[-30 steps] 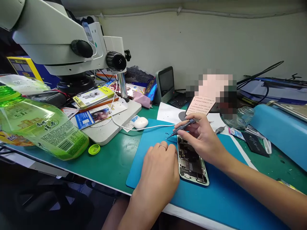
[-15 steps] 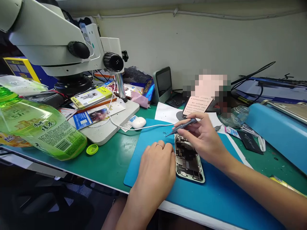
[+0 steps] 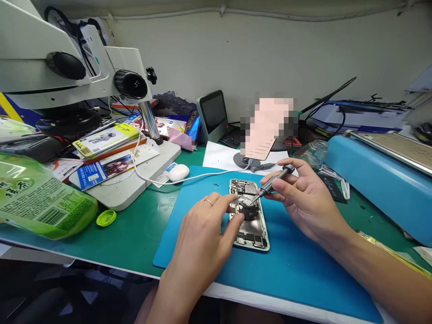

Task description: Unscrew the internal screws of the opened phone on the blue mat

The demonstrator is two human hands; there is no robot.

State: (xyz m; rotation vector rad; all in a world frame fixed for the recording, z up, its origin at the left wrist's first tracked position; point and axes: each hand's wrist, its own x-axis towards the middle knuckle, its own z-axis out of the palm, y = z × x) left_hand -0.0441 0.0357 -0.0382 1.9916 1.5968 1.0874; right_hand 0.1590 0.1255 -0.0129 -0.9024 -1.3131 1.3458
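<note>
I see L hand [image 3: 200,231], curled half a sec ago, now w/ thumb & index apart at L edge of the open, pale-green-rimmed rectangular phone [image 3: 253,227], flat on the blue mat [image 3: 290,270]. R hand [image 3: 305,200] grips a slim grey pen-shaped screwdriver [image 3: 270,184], tip shifted from above mat to above phone's innards.

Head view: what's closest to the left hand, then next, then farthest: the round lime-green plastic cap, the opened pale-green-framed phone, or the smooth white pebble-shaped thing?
From the left hand:
1. Opened phone: just to its right, partly hidden by it.
2. White pebble-shaped thing: beyond the hand, toward the left.
3. Lime-green cap: farther left, on the green tabletop.
</note>
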